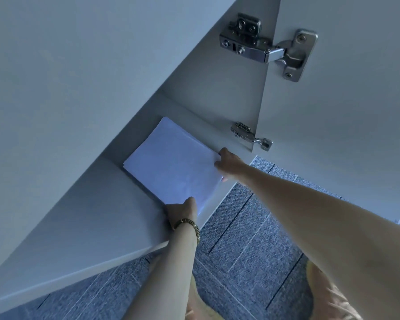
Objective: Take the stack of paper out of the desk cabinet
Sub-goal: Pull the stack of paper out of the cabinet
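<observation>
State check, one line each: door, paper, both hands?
White cabinet door: swung open, both metal hinges exposed.
White paper stack: flat on the cabinet floor, near corner past the front edge.
Left hand: gripping the stack's near corner.
Right hand: gripping the stack's right edge.

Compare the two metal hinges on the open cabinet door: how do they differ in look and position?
The upper hinge looks much larger and sits high in the view; the lower hinge looks far smaller and sits near the door's bottom edge. The upper hinge shows its screws and plates clearly; the lower hinge shows little detail. The lower hinge is just above the right hand; the upper is far from it. Both are silvery metal.
</observation>
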